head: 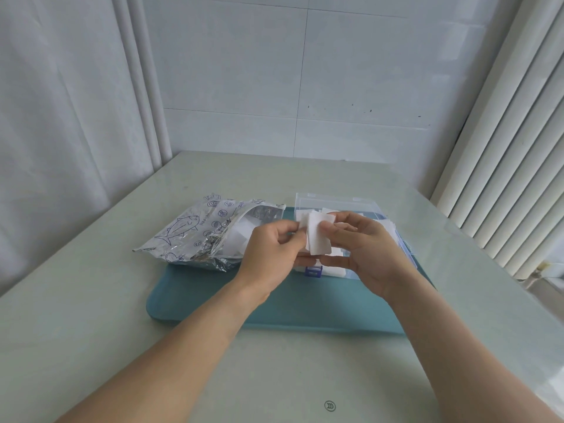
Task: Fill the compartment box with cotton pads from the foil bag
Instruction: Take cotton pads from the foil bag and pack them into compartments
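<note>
Soft even daylight, faint shadows, mild glare, wide-angle bending at edges

foil bag [195,232] print unreadable, table [91,346] logo

You are sitting in what looks like a home room: a pale glass-topped table [91,300] pushed into a corner, white wall tiles [305,87] at 12 o'clock, a curtain [61,117] at 10, a white ribbed radiator [503,178] at 2.

Silver, white, teal
Silver foil bag [195,233] with blue fish drawings; white cotton pads [317,235]; teal mat [213,297]; pale green counter [91,300].
</note>
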Action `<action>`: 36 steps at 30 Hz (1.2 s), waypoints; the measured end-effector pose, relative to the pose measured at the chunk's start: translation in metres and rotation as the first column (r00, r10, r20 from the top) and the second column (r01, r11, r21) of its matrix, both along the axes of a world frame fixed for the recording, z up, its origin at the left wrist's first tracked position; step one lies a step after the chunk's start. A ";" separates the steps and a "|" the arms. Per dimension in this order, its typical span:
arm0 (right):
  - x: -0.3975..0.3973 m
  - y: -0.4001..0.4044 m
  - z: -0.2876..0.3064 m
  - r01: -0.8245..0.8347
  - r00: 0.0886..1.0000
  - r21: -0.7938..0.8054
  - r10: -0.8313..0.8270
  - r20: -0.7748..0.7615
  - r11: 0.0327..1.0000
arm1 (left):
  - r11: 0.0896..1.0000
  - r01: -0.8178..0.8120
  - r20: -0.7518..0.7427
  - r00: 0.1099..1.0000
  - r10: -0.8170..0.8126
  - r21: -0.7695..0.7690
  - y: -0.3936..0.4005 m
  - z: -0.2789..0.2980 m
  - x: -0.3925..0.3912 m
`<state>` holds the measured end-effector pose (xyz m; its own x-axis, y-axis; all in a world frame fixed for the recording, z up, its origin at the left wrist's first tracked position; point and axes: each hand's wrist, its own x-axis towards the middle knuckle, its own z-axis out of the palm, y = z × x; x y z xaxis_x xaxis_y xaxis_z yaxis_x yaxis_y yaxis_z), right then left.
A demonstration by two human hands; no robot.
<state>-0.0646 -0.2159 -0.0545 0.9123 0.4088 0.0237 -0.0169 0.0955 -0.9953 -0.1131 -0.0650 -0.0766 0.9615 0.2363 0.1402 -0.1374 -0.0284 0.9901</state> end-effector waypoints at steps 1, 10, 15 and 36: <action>0.000 0.000 0.000 0.023 1.000 -0.024 -0.022 0.022 0.999 | 1.000 0.004 0.005 1.000 -0.004 -0.002 0.000 0.000 0.000; -0.004 0.005 -0.001 0.148 0.986 -0.036 -0.145 0.077 0.988 | 0.989 0.089 0.001 0.996 -0.090 -0.116 -0.001 0.004 -0.001; -0.002 0.002 0.001 0.109 0.991 -0.070 -0.102 0.092 0.992 | 0.996 0.062 0.015 0.998 -0.061 -0.061 -0.002 -0.003 0.000; -0.012 0.029 -0.007 0.417 0.900 0.126 -0.428 0.083 0.900 | 0.994 -0.019 0.046 0.999 0.024 -0.106 -0.004 -0.002 0.002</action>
<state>-0.0764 -0.1873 -0.0617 0.9882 -0.0245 0.1510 0.1530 0.1716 -0.9732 -0.1109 -0.0686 -0.0782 0.9491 0.2724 0.1581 -0.1842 0.0727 0.9802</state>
